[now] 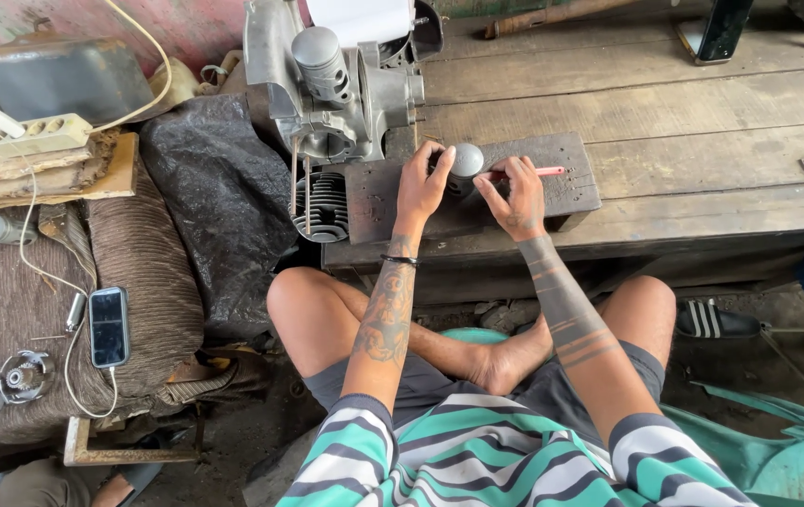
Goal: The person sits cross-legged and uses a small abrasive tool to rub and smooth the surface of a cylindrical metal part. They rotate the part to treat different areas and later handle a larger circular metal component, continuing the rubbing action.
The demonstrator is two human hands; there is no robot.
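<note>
A black smartphone (109, 326) is lying screen-up on the brown ribbed cushion (153, 282) at far left, a white cable trailing from it. Further right, a grey metal engine casing (327, 89) is sitting at the edge of the weathered wooden plank table (703, 141), a finned cylinder (320, 205) leaning just below it. The left hand (421, 188) is gripping a rounded grey metal piston (465, 161) — fingers curled around its left side — holding it on the dark wooden block (552, 192). The right hand (517, 195) is pinching a thin pink-handled tool (538, 172), fingers closed on it, its tip meeting the piston.
</note>
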